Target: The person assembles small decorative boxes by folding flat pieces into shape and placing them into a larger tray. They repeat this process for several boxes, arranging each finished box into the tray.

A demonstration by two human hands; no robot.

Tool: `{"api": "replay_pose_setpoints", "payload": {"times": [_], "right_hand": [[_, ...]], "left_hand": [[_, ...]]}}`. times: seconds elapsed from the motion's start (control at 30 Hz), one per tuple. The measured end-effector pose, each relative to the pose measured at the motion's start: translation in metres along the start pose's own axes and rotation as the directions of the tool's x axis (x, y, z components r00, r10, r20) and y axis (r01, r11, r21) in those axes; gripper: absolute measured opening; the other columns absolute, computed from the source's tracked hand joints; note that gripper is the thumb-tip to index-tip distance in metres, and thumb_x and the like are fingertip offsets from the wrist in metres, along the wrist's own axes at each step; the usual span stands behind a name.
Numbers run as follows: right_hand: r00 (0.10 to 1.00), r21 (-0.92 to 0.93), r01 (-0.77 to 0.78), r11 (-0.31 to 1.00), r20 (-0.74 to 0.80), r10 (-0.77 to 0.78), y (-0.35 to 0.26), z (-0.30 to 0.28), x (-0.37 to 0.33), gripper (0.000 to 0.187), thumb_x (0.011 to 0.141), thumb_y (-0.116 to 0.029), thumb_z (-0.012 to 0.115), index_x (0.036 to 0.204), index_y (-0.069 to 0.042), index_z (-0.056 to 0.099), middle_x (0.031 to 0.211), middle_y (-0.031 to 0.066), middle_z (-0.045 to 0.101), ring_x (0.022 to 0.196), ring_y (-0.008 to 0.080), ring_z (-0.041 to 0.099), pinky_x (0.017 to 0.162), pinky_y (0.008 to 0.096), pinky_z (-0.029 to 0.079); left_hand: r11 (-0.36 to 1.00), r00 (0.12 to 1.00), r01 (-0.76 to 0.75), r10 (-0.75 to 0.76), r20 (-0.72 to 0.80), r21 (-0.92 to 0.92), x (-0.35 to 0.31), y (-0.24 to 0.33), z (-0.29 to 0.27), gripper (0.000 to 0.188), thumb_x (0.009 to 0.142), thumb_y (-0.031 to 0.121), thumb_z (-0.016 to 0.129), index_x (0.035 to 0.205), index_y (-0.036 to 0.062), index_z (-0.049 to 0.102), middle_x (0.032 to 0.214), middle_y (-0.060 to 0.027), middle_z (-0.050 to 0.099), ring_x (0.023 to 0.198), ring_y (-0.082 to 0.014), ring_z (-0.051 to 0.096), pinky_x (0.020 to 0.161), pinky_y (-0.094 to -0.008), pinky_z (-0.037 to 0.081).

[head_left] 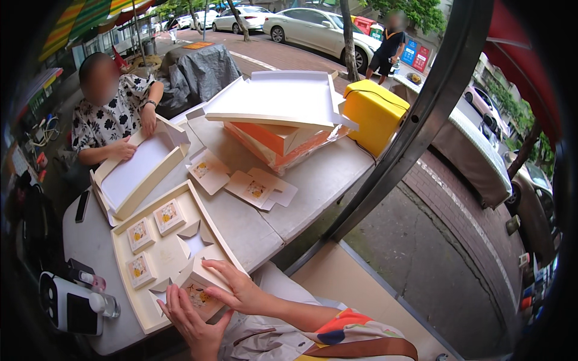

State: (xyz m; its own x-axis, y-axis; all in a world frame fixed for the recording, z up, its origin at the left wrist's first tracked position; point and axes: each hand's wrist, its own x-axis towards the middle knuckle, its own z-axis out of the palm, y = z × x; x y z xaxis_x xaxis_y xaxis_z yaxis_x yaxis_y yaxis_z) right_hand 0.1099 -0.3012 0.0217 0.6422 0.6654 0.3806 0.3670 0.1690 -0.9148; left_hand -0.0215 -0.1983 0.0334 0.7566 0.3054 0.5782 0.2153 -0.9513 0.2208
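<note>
Head view: left hand (pixel 194 320) and right hand (pixel 243 292) curl around a box (pixel 198 295).

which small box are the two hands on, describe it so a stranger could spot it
On the pale table, find the nearest shallow cream tray. Over its near edge, the left hand and right hand hold a small cardboard box with a floral print on one panel. Unlike the three similar boxes sitting inside the tray, this one alone is held.
</note>
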Motion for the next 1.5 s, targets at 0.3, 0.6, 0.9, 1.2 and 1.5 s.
{"api": "replay_pose_setpoints", "payload": {"times": [0.3, 0.6, 0.9, 1.2, 1.5], "right_hand": [[0.987, -0.01, 0.15, 0.989, 0.051, -0.15, 0.009, 0.014, -0.006, 0.055, 0.091, -0.019, 0.065, 0.138, 0.0, 0.043, 0.129, 0.0207, 0.051, 0.119, 0.0335, 0.051, 0.099, 0.0367, 0.043], [0.986, 0.002, 0.145, 0.989, 0.087, -0.145, 0.006, 0.01, -0.007, 0.056, 0.092, -0.021, 0.064, 0.141, -0.003, 0.042, 0.129, 0.0204, 0.049, 0.118, 0.034, 0.051, 0.099, 0.0359, 0.043], [0.984, -0.013, 0.154, 0.988, 0.093, -0.152, 0.006, 0.009, -0.007, 0.055, 0.092, -0.022, 0.064, 0.14, -0.003, 0.043, 0.13, 0.0208, 0.048, 0.119, 0.0342, 0.05, 0.099, 0.0362, 0.042], [0.984, 0.081, 0.057, 0.995, 0.164, -0.07, 0.004, 0.002, -0.004, 0.045, 0.089, -0.014, 0.068, 0.128, -0.007, 0.048, 0.136, 0.0198, 0.045, 0.126, 0.0268, 0.048, 0.104, 0.0333, 0.036], [0.983, 0.374, -0.137, 0.917, 0.166, 0.08, 0.007, 0.005, -0.007, 0.03, 0.098, -0.006, 0.052, 0.127, -0.005, 0.044, 0.144, 0.0187, 0.041, 0.125, 0.0208, 0.048, 0.104, 0.0337, 0.038]], "left_hand": [[0.998, 0.998, 0.057, -0.056, -0.033, 0.014, -0.002, -0.004, 0.011, 0.1, 0.071, 0.048, 0.078, 0.143, -0.0027, 0.029, 0.139, -0.0213, 0.039, 0.131, -0.0389, 0.04, 0.113, -0.0642, 0.018], [0.994, 0.997, 0.081, -0.081, -0.007, -0.068, -0.002, -0.008, 0.011, 0.1, 0.067, 0.041, 0.082, 0.142, -0.0014, 0.031, 0.138, -0.02, 0.041, 0.13, -0.0379, 0.039, 0.114, -0.0593, 0.018], [0.996, 0.998, 0.051, -0.053, -0.026, -0.077, -0.002, -0.007, 0.011, 0.098, 0.067, 0.037, 0.082, 0.141, -0.0015, 0.032, 0.138, -0.0197, 0.041, 0.13, -0.0379, 0.04, 0.114, -0.0592, 0.019], [0.996, 0.996, 0.064, -0.068, -0.059, -0.065, 0.003, -0.002, 0.009, 0.092, 0.07, 0.038, 0.081, 0.139, -0.0012, 0.035, 0.135, -0.0184, 0.043, 0.126, -0.0368, 0.044, 0.112, -0.063, 0.022], [0.979, 0.995, 0.092, -0.097, -0.019, -0.182, 0.001, -0.009, 0.007, 0.103, 0.055, 0.022, 0.089, 0.141, 0.0038, 0.034, 0.136, -0.0149, 0.041, 0.128, -0.0336, 0.041, 0.113, -0.0611, 0.021]]}}
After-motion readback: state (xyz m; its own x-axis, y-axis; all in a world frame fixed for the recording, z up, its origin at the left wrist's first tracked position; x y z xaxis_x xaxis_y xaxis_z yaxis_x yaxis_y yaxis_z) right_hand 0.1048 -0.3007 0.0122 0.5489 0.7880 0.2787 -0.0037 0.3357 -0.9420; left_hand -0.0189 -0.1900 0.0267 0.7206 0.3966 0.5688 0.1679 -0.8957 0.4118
